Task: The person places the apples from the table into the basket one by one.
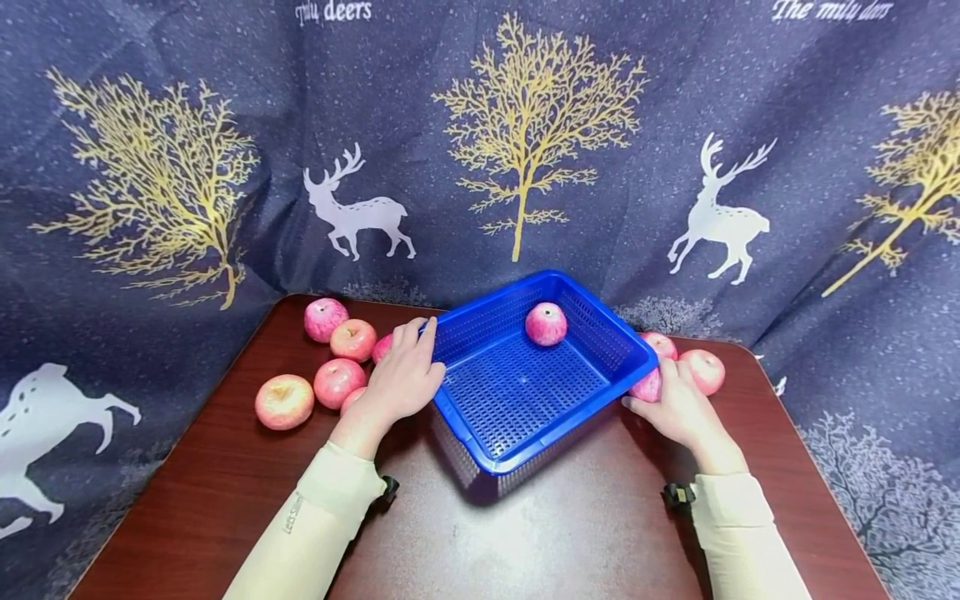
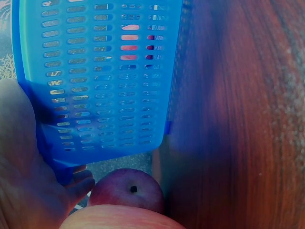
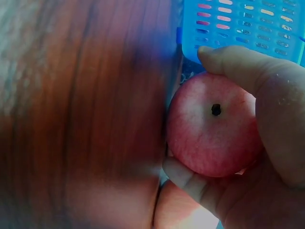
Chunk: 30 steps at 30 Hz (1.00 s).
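My right hand (image 1: 681,408) has its thumb and fingers clamped round a round, rosy-red apple (image 3: 214,138), at the right of the head frame. The apple lies on my hand's inner side, towards the middle of the frame, just beside the right corner of the deep, blue plastic mesh basket (image 1: 523,381). The dim right wrist view doesn't let me say whether the apple rests on the tabletop (image 1: 510,550) or is raised. My left hand (image 1: 405,371) grips the basket's rim at its left corner, so the basket sits between my hands, its long axis running from lower left to upper right of the frame. Of the two, my right hand is far nearer the apple. Inside the basket, towards its upper corner, stands one pink-streaked red apple (image 1: 546,325). Beyond my right fingers, two smooth pinkish apples (image 1: 705,372) lie near the tabletop's right edge; beyond my left hand, a loose cluster of red and yellow-tinged apples (image 1: 340,383) spreads across the left of the frame.
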### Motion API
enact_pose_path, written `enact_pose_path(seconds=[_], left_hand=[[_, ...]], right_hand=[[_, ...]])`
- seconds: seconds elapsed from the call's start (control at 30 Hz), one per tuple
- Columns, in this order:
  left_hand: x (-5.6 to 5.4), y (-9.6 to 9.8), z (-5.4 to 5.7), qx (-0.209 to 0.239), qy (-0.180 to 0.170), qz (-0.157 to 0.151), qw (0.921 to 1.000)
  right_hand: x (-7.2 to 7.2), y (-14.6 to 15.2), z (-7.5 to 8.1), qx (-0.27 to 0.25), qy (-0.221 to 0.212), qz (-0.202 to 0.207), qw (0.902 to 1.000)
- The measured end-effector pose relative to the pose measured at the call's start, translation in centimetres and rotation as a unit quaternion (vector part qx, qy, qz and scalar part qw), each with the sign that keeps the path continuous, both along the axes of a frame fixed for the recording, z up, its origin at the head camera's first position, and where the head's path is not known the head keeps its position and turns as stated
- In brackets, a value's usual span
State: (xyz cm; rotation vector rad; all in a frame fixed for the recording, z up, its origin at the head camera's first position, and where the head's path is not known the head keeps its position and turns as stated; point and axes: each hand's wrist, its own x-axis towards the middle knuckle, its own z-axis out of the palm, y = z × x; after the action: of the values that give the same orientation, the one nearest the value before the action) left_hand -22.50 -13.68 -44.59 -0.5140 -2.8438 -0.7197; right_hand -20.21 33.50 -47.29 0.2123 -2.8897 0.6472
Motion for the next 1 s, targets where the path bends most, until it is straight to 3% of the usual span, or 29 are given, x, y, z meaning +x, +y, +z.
enact_pose_path(seconds=[1.0], left_hand=[[0.1, 0.1, 0.1, 0.002, 0.007, -0.001, 1.0]], right_hand=[[0.8, 0.9, 1.8, 0.007, 0.023, 0.0, 0.9997]])
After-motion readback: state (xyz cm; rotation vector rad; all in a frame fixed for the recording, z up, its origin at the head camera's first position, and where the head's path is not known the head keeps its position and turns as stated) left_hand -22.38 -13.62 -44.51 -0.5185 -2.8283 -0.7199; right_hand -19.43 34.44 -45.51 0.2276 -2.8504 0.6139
